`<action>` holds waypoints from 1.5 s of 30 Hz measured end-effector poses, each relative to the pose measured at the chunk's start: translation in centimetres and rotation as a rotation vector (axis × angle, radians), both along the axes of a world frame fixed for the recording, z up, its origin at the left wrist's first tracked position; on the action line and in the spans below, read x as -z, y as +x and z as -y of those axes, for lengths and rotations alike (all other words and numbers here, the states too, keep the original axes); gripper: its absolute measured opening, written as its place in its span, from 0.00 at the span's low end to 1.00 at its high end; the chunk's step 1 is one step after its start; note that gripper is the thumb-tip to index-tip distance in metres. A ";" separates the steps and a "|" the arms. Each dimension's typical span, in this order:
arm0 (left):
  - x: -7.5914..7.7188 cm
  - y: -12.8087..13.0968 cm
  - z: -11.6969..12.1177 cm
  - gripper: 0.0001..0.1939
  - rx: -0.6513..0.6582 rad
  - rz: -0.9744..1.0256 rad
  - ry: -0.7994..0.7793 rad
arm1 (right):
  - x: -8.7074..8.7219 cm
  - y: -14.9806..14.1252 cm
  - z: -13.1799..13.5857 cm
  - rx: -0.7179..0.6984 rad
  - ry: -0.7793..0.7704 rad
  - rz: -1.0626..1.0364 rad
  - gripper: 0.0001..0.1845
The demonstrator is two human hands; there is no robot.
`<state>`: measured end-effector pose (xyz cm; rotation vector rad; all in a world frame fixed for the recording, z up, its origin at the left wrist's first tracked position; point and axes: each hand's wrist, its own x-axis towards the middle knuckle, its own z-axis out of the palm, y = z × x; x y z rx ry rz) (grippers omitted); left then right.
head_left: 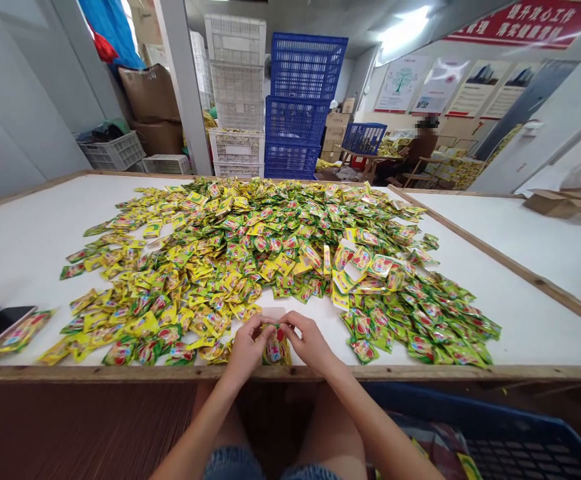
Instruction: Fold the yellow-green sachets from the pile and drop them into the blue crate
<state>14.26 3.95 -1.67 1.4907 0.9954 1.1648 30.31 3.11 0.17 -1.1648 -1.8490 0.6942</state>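
Observation:
Both my hands meet at the table's front edge over a small yellow-and-green printed packet (275, 350) with a red picture. My left hand (245, 345) pinches its top from the left, thumb against fingers. From the other side, my right hand (309, 341) pinches the same top edge. A pale flap shows just beyond the fingertips; whether it belongs to the packet I cannot tell. Yellow packets (165, 293) lie heaped to the left and ahead, and green packets (420, 320) spread to the right. Several small printed cartons (358, 263), some with white flaps raised, lie right of my hands.
A wooden rim (120, 373) borders the white table (475, 267). At far left lies a phone-like device (5, 323). Below right is a blue basket (520, 427). Stacked white crates (238, 80) and blue crates (300, 100) stand behind; a person (420, 150) sits farther back.

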 end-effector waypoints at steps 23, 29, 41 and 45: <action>-0.1 0.6 -0.3 0.10 -0.100 0.119 -0.086 | -0.4 -1.3 0.3 0.175 -0.052 -0.134 0.08; 0.2 -0.1 0.3 0.10 -0.057 0.139 -0.125 | 1.2 -1.3 0.9 0.114 -0.072 -0.255 0.07; -2.0 3.1 3.0 0.26 0.056 0.003 0.041 | 0.3 0.0 5.3 0.503 0.032 -0.384 0.07; -3.1 3.1 3.5 0.41 0.197 0.018 0.104 | -1.9 9.2 10.7 0.407 -0.187 0.051 0.08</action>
